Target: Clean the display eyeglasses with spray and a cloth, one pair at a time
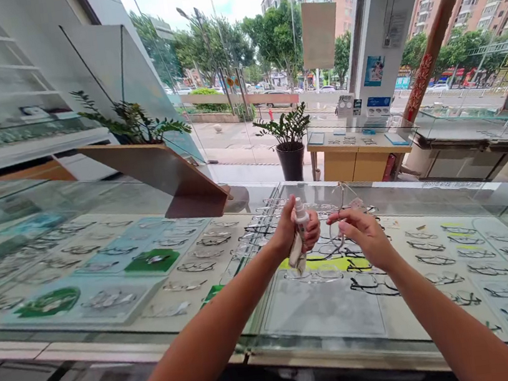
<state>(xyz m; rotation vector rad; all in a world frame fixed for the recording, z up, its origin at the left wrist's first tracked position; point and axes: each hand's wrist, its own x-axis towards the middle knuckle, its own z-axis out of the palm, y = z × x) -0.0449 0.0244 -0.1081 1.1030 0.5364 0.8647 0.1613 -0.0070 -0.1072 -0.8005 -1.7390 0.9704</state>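
My left hand (pixel 290 229) is wrapped round a small white spray bottle (pixel 301 214), held upright above the glass counter. A pale cloth (pixel 296 254) hangs from the same hand, below the bottle. To the right, my right hand (pixel 365 235) pinches a pair of thin-framed eyeglasses (pixel 336 236) between thumb and fingers. The eyeglasses are turned on end, one lens rim hanging below my fingertips. A gap separates the bottle from the eyeglasses. Beneath both hands, several eyeglasses (pixel 320 274) lie in rows.
The glass display counter (pixel 324 319) runs across the view, with rows of frames on both sides. A brown slanted board (pixel 161 172) stands at left. Beyond the counter are a potted plant (pixel 292 160), a wooden display table (pixel 357 154) and large windows.
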